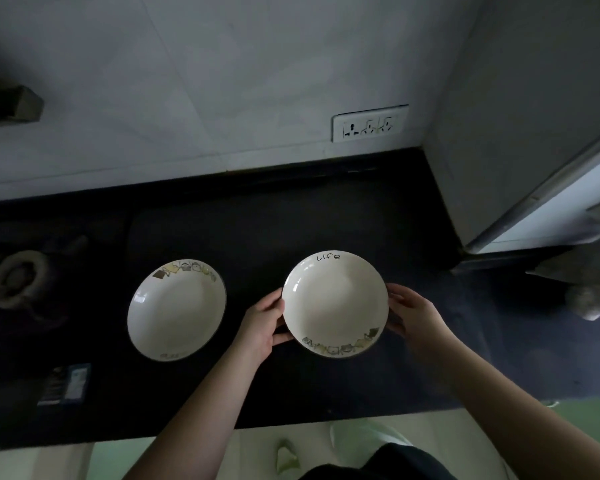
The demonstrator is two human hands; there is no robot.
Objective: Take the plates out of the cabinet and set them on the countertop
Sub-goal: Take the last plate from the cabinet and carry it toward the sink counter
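Both bare forearms reached in from the near edge of the countertop point(291, 216), a dark, matte, stone-like slab. Between the two hands sat a round, shallow, glossy cream plate point(335, 303), deep-dished, with a band of small gold and grey figures along its near rim and the handwritten word "life" at its far rim. The left hand point(264, 323) cupped its left rim, thumb on top and fingers curled beneath; the right hand point(413, 313) clasped the right rim the same way, so both hands held that plate. Whether it rested on the slab or hung just above it could not be told.

Well to its left, apart from it, a second matching plate point(176, 310) lay on the slab, patterned band at its far rim. Near the left edge stood a round gas burner point(16, 277) with dark pan supports. A white socket plate point(369, 123) sat on the pale tiled wall point(187, 81) behind. At the right edge lay a crumpled grey cloth point(593, 282).
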